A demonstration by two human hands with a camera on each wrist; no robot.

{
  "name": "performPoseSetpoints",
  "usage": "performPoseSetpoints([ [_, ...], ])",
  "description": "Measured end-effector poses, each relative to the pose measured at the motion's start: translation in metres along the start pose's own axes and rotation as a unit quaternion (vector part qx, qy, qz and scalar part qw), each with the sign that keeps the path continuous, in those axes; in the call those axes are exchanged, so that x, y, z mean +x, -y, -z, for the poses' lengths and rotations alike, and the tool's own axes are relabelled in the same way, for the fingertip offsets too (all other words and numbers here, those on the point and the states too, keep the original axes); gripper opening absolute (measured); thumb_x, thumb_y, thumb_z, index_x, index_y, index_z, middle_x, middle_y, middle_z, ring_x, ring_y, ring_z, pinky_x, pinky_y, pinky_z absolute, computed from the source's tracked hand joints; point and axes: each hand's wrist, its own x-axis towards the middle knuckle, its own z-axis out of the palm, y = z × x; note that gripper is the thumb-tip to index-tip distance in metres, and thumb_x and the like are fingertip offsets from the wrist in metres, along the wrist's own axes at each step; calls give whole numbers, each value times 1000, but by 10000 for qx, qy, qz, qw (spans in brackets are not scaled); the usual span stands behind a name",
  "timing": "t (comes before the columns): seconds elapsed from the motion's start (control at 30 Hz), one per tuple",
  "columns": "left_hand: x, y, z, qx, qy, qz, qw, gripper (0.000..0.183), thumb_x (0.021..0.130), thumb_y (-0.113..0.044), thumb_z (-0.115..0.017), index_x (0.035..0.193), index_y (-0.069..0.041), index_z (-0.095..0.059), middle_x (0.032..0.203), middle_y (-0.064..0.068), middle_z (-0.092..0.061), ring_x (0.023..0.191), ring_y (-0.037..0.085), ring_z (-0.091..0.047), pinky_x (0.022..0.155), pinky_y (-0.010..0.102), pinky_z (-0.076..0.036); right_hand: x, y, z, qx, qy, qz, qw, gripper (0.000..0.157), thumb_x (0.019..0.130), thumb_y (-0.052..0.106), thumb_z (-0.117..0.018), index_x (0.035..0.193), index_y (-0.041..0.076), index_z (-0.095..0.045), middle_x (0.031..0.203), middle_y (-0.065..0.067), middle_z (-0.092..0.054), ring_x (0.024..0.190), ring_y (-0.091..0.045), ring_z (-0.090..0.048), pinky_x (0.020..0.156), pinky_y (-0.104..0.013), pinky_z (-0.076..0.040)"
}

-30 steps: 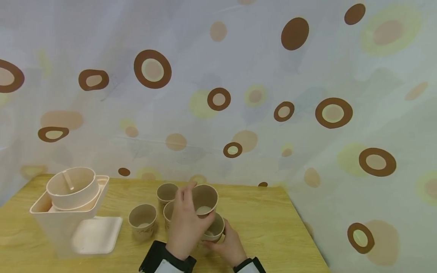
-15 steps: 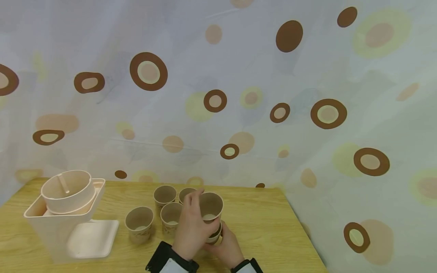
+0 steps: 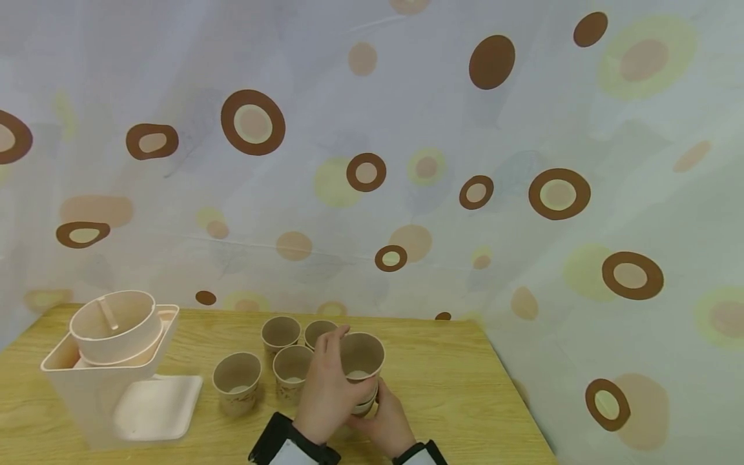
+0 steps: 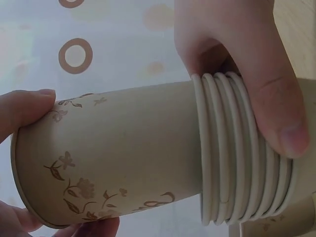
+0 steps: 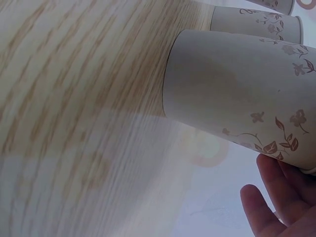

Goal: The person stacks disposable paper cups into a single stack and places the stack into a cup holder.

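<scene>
My left hand (image 3: 328,391) grips a beige paper cup (image 3: 361,355), mouth up, with thumb and fingers round its upper part. In the left wrist view, this flower-printed cup sits partway into a stack of nested paper cups (image 4: 242,168), whose several rims lie close together. My right hand (image 3: 389,420) holds that stack lower down, its thumb across the rims in the left wrist view. Seen from the right wrist, the stack's lower end stands right at the tabletop, fingers (image 5: 281,192) near its printed side. Left of my hands, several like cups (image 3: 237,384) stand upright.
A pale plastic bin (image 3: 87,400) with a round container (image 3: 116,329) set in its top stands on the left. Beside it lies a white square tray (image 3: 159,407). Behind the wooden table (image 3: 453,381) hangs a cloth (image 3: 442,116) with brown rings.
The left hand's cup, first held above and left of the right hand's cup, has moved right and down onto it. The lower cup's mouth is now covered. The head view has shifted slightly.
</scene>
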Motion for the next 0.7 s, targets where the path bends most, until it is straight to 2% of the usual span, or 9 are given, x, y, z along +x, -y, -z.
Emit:
performPoseSetpoints([
  [0.23, 3, 2, -3, -230, 87, 64, 9997, 79, 67, -20, -79, 133, 3, -43, 130, 25, -51, 114, 38, -50, 89, 54, -48, 0, 0, 0, 57, -20, 24, 10000, 76, 75, 31, -74, 133, -6, -42, 131, -28, -55, 118, -42, -51, 95, -61, -44],
  [0.7, 2, 8, -10, -269, 243, 311, 9989, 80, 66, -21, -79, 132, 6, -44, 131, 29, -50, 115, 40, -49, 88, 54, -48, -2, 1, 0, -26, -88, 62, 9999, 68, 75, 26, -75, 128, -8, -47, 126, -28, -58, 113, -40, -54, 92, -59, -47],
])
